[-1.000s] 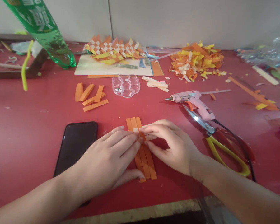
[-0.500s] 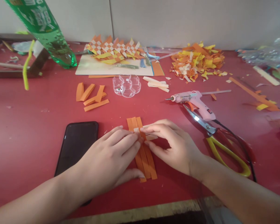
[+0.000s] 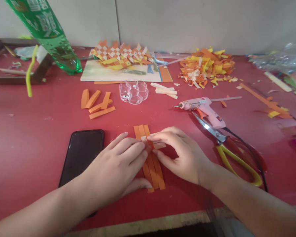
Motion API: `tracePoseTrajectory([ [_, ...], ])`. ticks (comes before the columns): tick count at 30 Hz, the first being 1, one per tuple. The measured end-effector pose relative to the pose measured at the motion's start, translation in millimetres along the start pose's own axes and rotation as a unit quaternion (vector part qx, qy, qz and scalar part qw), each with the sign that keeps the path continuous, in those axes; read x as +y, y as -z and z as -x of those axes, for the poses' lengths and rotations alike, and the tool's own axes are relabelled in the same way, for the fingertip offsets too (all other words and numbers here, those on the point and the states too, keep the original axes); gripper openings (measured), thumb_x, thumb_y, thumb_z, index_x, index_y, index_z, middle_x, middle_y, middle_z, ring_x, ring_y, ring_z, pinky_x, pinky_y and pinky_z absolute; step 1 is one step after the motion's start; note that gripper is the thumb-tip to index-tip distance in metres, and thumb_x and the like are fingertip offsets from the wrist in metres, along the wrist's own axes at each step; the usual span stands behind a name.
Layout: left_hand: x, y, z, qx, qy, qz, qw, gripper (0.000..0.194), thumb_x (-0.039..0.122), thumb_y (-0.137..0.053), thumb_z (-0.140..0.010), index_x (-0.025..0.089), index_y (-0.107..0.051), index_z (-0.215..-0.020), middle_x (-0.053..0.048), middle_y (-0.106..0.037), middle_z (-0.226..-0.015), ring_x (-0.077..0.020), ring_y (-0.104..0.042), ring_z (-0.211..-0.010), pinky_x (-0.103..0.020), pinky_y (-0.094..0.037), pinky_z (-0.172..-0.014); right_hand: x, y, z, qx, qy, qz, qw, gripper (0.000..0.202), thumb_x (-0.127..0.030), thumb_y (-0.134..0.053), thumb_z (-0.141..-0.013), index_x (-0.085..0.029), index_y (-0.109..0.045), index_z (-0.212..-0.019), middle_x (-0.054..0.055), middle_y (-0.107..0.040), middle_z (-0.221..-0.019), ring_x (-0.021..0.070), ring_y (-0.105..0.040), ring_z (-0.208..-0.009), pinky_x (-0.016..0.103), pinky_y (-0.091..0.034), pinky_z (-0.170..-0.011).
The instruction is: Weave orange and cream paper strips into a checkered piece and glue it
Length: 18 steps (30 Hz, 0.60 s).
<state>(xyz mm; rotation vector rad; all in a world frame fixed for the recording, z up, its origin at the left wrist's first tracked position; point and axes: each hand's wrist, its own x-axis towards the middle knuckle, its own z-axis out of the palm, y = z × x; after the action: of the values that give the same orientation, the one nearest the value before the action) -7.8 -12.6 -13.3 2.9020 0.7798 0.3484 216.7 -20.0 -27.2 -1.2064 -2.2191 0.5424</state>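
Three orange paper strips lie side by side on the red table, crossed near their upper part by cream paper strips. My left hand rests over the left side of the orange strips, fingertips pressed at the crossing and thumb on their lower end. From the right, my right hand has its index finger and thumb closed round the cream strips at the crossing. My fingers hide part of the weave. A black phone lies partly under my left forearm.
Scissors and a pink glue gun lie right. Loose orange strips, cream strips and a clear bead tray sit ahead. Behind are woven paper fish, paper scraps, a green bottle and a dark tray.
The view has shifted slightly, so the background things sit a little lower in it. Both hands and the strips stay in almost the same position.
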Motion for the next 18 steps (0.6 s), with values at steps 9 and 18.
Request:
tracePoseTrajectory([
  [9, -0.9, 2.8, -1.4, 0.012, -0.015, -0.020, 1.000, 0.061, 0.055, -0.057, -0.088, 0.004, -0.063, -0.121, -0.013, -0.068, -0.108, -0.0292, -0.062, -0.098, -0.052, -0.048, -0.099, -13.0, 63.6, 0.9, 0.111, -0.120, 0.191, 0.968, 0.008, -0.025, -0.056, -0.089, -0.024, -0.062, -0.093, 0.002, -0.071, -0.090, 0.0173, -0.066, -0.079, 0.029, -0.050, -0.071],
  [18, -2.5, -1.2, 0.9, 0.005, -0.012, -0.020, 1.000, 0.069, 0.064, -0.054, -0.085, 0.006, -0.061, -0.123, -0.014, -0.065, -0.116, -0.0291, -0.062, -0.101, -0.052, -0.046, -0.102, 57.6, 105.2, -9.8, -0.123, -0.388, 0.311, 0.859, 0.024, -0.037, -0.047, -0.089, -0.017, -0.060, -0.086, 0.014, -0.067, -0.094, 0.0262, -0.060, -0.085, 0.033, -0.038, -0.067],
])
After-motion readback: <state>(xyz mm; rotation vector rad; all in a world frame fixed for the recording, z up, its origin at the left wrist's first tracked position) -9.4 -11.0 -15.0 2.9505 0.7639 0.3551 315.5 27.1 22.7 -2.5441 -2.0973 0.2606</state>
